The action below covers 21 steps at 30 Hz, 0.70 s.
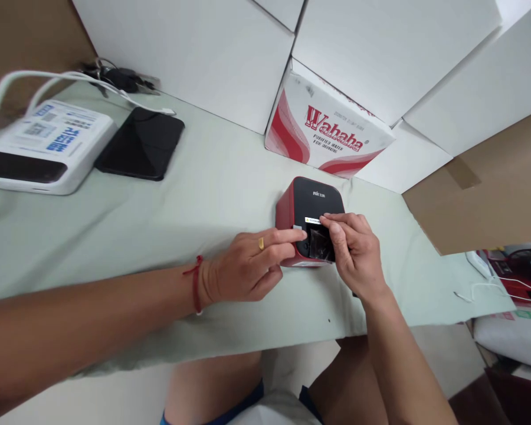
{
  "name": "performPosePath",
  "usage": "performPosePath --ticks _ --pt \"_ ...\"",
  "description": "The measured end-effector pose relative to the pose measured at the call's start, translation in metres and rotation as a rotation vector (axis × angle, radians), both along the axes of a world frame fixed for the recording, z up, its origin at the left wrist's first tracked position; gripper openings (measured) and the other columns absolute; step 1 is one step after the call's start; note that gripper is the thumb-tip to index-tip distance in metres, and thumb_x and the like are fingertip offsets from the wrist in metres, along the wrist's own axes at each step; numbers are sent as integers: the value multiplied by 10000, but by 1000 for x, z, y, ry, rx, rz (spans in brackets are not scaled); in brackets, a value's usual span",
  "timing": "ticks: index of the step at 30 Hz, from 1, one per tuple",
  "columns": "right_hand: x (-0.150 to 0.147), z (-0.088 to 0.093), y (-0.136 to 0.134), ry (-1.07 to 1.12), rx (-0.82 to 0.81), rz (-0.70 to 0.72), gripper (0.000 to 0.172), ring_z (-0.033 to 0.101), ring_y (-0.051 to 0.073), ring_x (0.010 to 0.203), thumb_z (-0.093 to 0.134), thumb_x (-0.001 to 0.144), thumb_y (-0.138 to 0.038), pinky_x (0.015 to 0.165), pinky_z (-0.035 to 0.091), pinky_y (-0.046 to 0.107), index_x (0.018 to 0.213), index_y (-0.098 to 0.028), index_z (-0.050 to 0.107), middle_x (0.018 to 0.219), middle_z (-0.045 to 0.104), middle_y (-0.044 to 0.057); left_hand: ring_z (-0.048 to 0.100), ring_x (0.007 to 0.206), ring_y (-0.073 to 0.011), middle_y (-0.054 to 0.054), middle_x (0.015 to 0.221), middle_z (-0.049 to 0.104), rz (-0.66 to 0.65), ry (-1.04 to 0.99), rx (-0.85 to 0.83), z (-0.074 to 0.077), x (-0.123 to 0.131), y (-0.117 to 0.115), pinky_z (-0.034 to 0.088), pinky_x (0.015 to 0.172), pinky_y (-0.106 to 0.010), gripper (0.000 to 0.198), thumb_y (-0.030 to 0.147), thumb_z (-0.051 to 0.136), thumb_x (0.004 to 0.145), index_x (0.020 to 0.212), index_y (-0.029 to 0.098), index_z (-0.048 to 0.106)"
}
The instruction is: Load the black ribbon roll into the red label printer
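Note:
A small red box-shaped device [287,206] with a black top face lies on the cloth-covered table. Across its black face runs a narrow white warning label [312,221], and below that is a shiny dark window [319,244]. My left hand [252,262] touches the device's left side, index finger stretched to the window's edge and the lower fingers bent; its thumb is hidden. At the label's right end, my right hand [358,251] has thumb and forefinger pressed together. What lies between those fingertips is too small to make out.
A Wahaha water carton [330,127] leans against white boxes [194,53] behind the device. On the left are a black phone [141,143], a white power bank [48,144] with a cable, and keys [119,78]. A brown cardboard box [482,195] stands right.

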State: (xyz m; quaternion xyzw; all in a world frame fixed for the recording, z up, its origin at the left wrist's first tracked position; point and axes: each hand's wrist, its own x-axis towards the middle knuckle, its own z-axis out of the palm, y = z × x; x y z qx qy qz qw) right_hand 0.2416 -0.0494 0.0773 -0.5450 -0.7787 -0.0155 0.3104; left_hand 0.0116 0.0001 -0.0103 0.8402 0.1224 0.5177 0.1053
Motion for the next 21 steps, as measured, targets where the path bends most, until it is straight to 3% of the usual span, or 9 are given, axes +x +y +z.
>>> performPosePath --ticks 8,12,15,21 --pt "1 -6 -2 49 -1 -26 297 729 229 1088 533 1119 -271 936 569 425 1191 -243 820 1166 806 86 817 1042 -203 -148 1316 782 1 8 -51 2 -1 6 671 860 -312 312 10 504 877 1103 224 517" --pt "-3 -9 -23 116 38 1 258 726 236 1126 571 1084 -185 977 569 442 1193 -242 798 1205 796 88 811 861 -165 -143 1313 786 15 15 -81 4 -1 5 640 734 -272 320 -5 478 859 1076 230 482" --pt "-6 -11 -44 76 77 54 292 734 234 1105 597 1036 -84 966 567 442 1218 -231 772 1193 796 94 807 874 -162 -136 1266 794 15 17 -134 6 -1 3 618 696 -257 310 -13 456 840 1017 241 436" --pt "-5 -13 -57 -11 108 87 356 740 246 1106 635 992 -42 951 580 450 1283 -220 739 1201 799 108 803 924 -195 -40 959 767 -5 -16 -184 10 2 5 609 686 -265 284 0 449 811 906 260 386"
